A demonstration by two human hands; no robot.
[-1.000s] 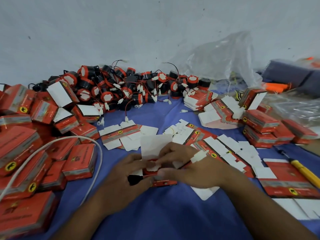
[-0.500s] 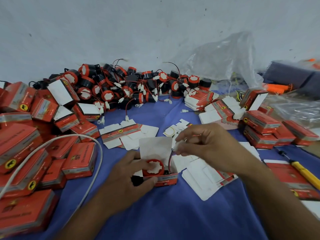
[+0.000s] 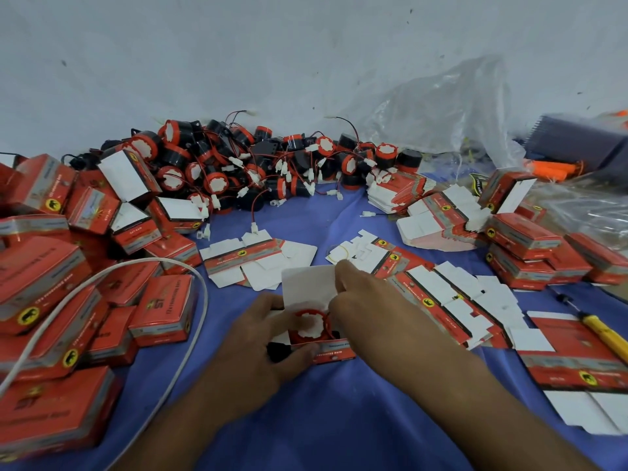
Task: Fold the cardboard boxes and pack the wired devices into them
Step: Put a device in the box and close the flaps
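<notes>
Red cardboard box [image 3: 334, 355] open on blue cloth [image 3: 339, 423], white lid [image 3: 306, 283] upright to clear the device [image 3: 311, 322] seated inside | left hand [image 3: 251, 355] grip wraps box, steadying it | right hand [image 3: 370, 300] reaches into box beside device, likely tucking wire [image 3: 328, 321]; its grip: cannot tell

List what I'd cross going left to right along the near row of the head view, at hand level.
From the left: closed red boxes → white cable → left hand → open box with a red-capped device inside → right hand → flat unfolded boxes → yellow-handled screwdriver.
</notes>
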